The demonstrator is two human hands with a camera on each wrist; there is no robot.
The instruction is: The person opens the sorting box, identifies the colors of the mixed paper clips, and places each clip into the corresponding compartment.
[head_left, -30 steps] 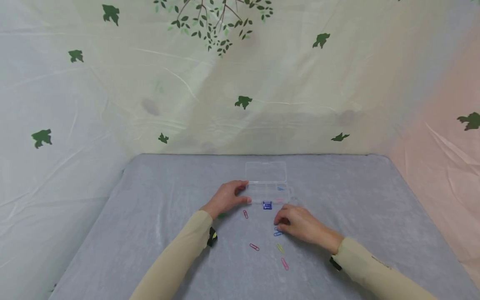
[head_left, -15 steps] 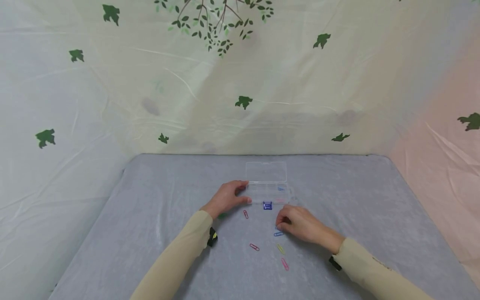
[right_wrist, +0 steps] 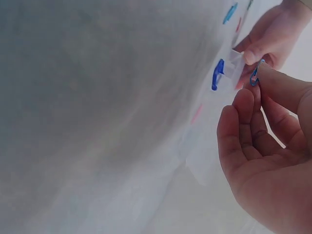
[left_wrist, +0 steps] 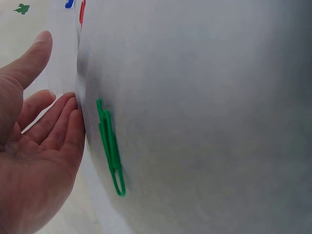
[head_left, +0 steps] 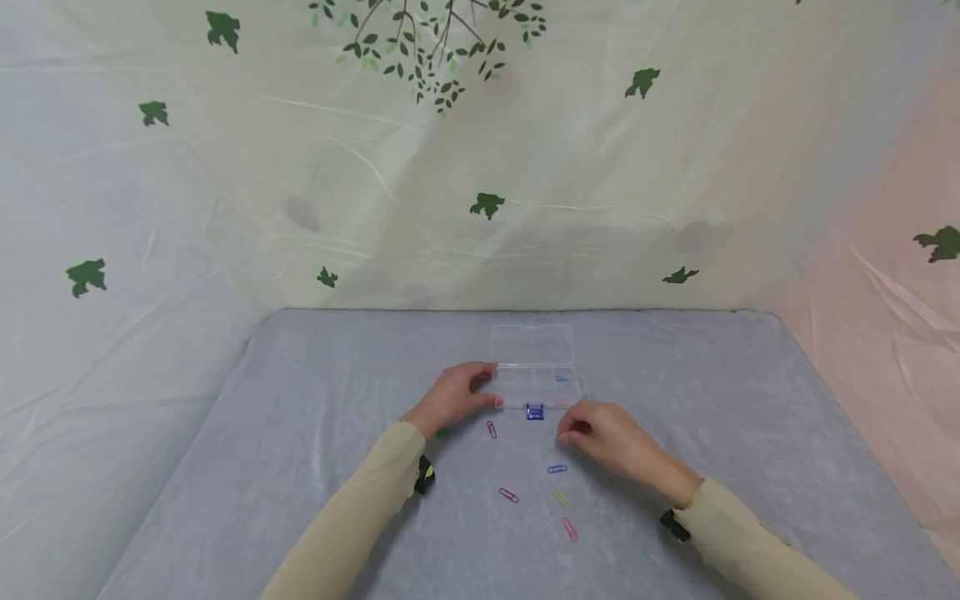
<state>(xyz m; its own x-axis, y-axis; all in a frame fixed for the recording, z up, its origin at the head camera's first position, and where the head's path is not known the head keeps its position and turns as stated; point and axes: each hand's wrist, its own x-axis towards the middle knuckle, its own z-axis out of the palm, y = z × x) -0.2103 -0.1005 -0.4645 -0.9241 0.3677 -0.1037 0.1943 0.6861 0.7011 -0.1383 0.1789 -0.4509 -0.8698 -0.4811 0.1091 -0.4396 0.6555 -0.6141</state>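
Right hand point(head_left: 611, 437) pinches paperclip point(right_wrist: 254, 78) near box edge point(head_left: 517, 407).

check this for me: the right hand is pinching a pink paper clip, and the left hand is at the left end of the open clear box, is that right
Not quite: the colour is wrong. The right hand is pinching a blue paper clip, as the right wrist view shows. The left hand is at the left end of the open clear box.
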